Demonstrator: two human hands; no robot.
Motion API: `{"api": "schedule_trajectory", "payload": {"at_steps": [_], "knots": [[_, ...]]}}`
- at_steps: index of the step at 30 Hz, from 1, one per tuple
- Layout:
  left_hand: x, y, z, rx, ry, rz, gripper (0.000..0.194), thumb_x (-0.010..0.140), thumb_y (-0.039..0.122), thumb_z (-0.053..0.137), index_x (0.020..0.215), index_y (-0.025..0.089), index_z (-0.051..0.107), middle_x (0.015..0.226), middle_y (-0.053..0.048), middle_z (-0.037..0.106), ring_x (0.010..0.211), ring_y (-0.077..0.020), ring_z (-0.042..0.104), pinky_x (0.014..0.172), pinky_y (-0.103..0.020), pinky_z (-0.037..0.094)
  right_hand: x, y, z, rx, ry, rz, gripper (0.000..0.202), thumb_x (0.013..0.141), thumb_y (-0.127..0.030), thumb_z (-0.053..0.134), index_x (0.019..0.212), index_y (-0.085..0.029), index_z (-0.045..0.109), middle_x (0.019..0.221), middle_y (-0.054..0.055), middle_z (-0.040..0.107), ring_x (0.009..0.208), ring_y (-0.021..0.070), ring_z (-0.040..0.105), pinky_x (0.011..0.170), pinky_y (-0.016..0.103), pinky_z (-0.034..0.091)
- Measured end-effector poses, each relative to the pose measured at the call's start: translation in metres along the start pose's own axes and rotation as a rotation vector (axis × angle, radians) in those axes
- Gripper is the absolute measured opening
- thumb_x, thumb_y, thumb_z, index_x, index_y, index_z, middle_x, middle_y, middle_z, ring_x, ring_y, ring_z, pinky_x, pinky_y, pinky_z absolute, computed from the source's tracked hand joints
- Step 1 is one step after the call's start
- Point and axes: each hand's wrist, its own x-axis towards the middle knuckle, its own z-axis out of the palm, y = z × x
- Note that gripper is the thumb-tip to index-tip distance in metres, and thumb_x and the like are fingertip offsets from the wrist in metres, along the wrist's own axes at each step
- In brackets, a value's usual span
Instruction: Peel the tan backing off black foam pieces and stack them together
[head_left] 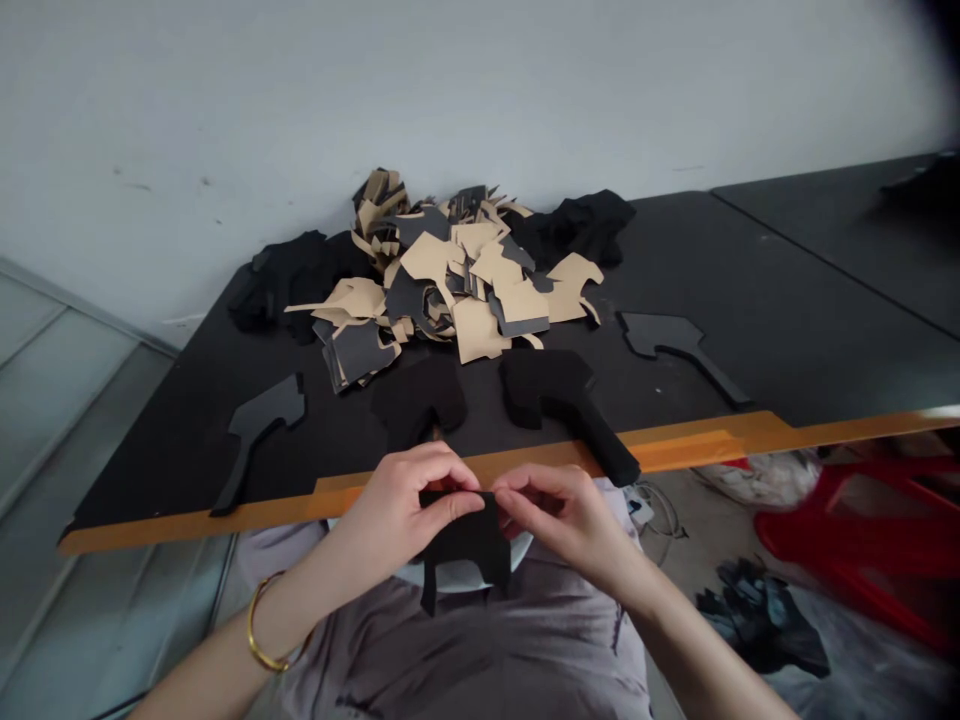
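Observation:
A thin black cut piece [469, 540] hangs above the lap at the table's front edge. My left hand [431, 495] pinches its top edge between thumb and index finger. Right beside it, my right hand [544, 505] pinches the same edge near its right corner, the fingertips of both hands almost touching. A pale rounded object [457, 575] shows partly behind the piece. On the table just beyond my hands lie a stack of black pieces [420, 390] and a thick black stack with a long handle-like arm [555, 390].
A heap of tan and black cut pieces [480, 270] lies by the wall, with dark piles at both sides. Single dark pieces lie left [266, 420] and right [675, 335]. Orange tape [697, 445] lines the table edge. A red plastic object [847, 530] and bags are at lower right.

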Motion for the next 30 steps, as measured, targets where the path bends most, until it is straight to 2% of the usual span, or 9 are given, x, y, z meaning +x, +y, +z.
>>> {"api": "schedule_trajectory", "payload": {"at_steps": [3,6,9,13,15,22,26,30], "knots": [[0.002,0.001,0.000,-0.006,-0.018,-0.032,0.009,0.082,0.024,0.067,0.076,0.017,0.068,0.072,0.004,0.066,0.066,-0.0058,0.056,0.063,-0.015,0.039,0.001,-0.001,-0.001,-0.042,0.001,0.001,0.027,0.089,-0.038,0.056,0.085,-0.013,0.066,0.073,0.004,0.065,0.060,0.0088,0.062,0.055,0.015,0.049],[0.003,0.004,0.000,-0.025,-0.049,-0.083,0.005,0.080,0.022,0.068,0.078,0.018,0.069,0.070,0.005,0.067,0.063,-0.0056,0.056,0.060,-0.014,0.039,0.003,0.000,-0.002,-0.103,0.032,-0.031,0.022,0.087,-0.032,0.057,0.080,-0.012,0.065,0.066,0.002,0.062,0.057,0.0072,0.057,0.052,0.013,0.044],[0.005,0.004,0.001,-0.081,-0.045,-0.093,0.005,0.079,0.020,0.068,0.084,0.020,0.070,0.074,0.005,0.070,0.066,-0.0065,0.059,0.062,-0.014,0.042,0.004,0.002,-0.002,-0.067,0.038,-0.017,0.022,0.085,-0.031,0.059,0.076,-0.012,0.063,0.063,0.001,0.060,0.056,0.0070,0.056,0.051,0.013,0.044],[0.007,0.003,0.001,-0.037,0.002,-0.053,0.005,0.080,0.023,0.068,0.080,0.019,0.070,0.071,0.004,0.069,0.064,-0.0071,0.060,0.062,-0.014,0.043,0.003,-0.002,-0.005,0.026,0.045,0.048,0.032,0.086,-0.043,0.060,0.083,-0.012,0.068,0.071,0.005,0.067,0.063,0.0114,0.063,0.057,0.018,0.053],[0.009,0.003,0.001,-0.022,0.006,-0.032,0.004,0.080,0.022,0.069,0.078,0.018,0.070,0.069,0.004,0.068,0.062,-0.0068,0.058,0.060,-0.014,0.043,0.002,-0.005,-0.007,0.028,0.053,0.040,0.033,0.086,-0.044,0.060,0.084,-0.012,0.069,0.072,0.006,0.068,0.063,0.0124,0.065,0.058,0.019,0.054],[0.012,0.005,0.001,0.036,0.009,0.029,0.005,0.078,0.021,0.071,0.075,0.018,0.071,0.067,0.004,0.068,0.058,-0.0062,0.054,0.057,-0.015,0.040,-0.001,-0.009,-0.010,-0.037,0.028,0.009,0.027,0.088,-0.037,0.060,0.079,-0.012,0.067,0.066,0.005,0.067,0.058,0.0112,0.063,0.054,0.017,0.050],[0.012,0.007,0.001,0.063,0.000,0.032,0.005,0.078,0.021,0.072,0.074,0.018,0.071,0.067,0.003,0.068,0.058,-0.0065,0.055,0.056,-0.015,0.040,0.001,-0.007,-0.009,-0.053,0.051,0.012,0.025,0.086,-0.034,0.060,0.076,-0.012,0.068,0.063,0.005,0.067,0.055,0.0113,0.062,0.051,0.017,0.048],[0.012,0.005,0.001,0.070,0.007,0.111,0.004,0.078,0.019,0.072,0.074,0.018,0.071,0.068,0.004,0.068,0.061,-0.0058,0.058,0.059,-0.014,0.042,0.003,-0.007,-0.007,-0.081,0.086,-0.013,0.017,0.081,-0.025,0.060,0.072,-0.012,0.067,0.059,0.004,0.066,0.051,0.0106,0.061,0.048,0.016,0.046]]}}
